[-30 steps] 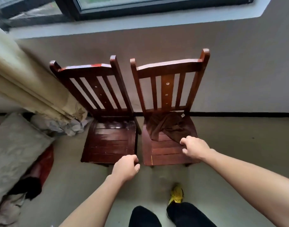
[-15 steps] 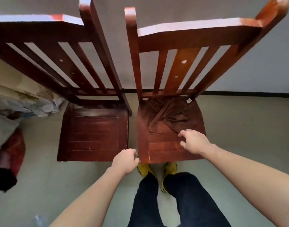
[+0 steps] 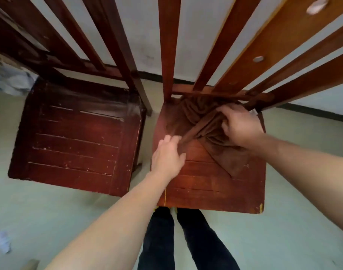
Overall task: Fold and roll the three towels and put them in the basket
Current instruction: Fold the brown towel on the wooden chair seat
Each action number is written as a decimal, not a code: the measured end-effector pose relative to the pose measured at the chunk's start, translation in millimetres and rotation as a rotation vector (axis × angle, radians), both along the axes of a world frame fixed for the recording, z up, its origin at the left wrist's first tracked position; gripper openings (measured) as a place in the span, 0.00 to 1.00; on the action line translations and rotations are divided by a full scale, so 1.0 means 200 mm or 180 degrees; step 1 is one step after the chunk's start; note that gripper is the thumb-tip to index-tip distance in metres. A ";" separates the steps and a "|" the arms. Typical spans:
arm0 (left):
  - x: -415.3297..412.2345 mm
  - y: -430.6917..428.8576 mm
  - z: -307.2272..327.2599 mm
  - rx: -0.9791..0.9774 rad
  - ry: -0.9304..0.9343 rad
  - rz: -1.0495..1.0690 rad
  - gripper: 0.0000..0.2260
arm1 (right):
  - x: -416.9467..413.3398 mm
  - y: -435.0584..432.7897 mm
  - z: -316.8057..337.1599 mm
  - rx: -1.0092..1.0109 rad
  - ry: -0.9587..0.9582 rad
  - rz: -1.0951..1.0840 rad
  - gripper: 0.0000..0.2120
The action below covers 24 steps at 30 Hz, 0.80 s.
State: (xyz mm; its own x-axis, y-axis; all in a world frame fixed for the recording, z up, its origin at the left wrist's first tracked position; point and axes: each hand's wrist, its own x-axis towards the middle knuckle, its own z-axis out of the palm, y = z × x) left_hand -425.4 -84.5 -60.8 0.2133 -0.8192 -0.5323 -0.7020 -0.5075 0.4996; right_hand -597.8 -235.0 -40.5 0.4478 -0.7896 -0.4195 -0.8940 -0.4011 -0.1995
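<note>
We see a brown towel [image 3: 225, 154] crumpled on the right chair [image 3: 205, 191], toward 12 o'clock of its seat by the backrest. Our right hand [image 3: 239, 127] clutches bunched cloth at the towel's 1 o'clock; our left hand [image 3: 167, 155] pinches a stretched fold at its 9 o'clock.

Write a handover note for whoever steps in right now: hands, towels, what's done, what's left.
Hands: the left hand pinches a stretched edge of the towel; the right hand grips its bunched part near the chair back.
Things: the brown towel lies crumpled on the seat of the right chair. Only this one shows; no basket in view.
Done: nothing folded or rolled.
Left: fold, roll and put away all three.
</note>
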 end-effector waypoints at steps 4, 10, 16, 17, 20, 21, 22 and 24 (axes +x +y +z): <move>-0.07 -0.05 -0.25 0.0528 -0.0197 -0.0291 0.18 | 0.00 -0.03 -0.21 0.0144 0.0571 0.0446 0.24; -0.04 0.14 -0.22 0.0953 -0.0041 0.0117 0.04 | -0.16 0.22 -0.18 -0.0263 0.0153 0.0672 0.14; 0.11 0.26 -0.10 0.1069 0.0669 0.2277 0.07 | -0.22 0.58 -0.04 0.1017 0.0448 0.0841 0.18; 0.13 0.26 -0.10 0.1170 0.1066 0.2739 0.08 | -0.23 0.60 -0.04 0.1459 0.0533 0.0751 0.18; 0.18 0.28 -0.13 0.1098 0.2254 0.4144 0.17 | -0.17 0.61 -0.07 0.1894 0.0493 0.0735 0.18; 0.19 0.28 -0.15 0.0938 0.2551 0.4472 0.18 | -0.12 0.58 -0.09 0.1694 0.0325 0.0725 0.16; 0.20 0.27 -0.15 0.0770 0.2805 0.4682 0.17 | -0.08 0.55 -0.11 0.1371 0.0065 0.0643 0.13; 0.22 0.26 -0.17 0.0447 0.3208 0.5012 0.14 | 0.02 0.45 -0.15 0.0610 -0.0480 0.0340 0.09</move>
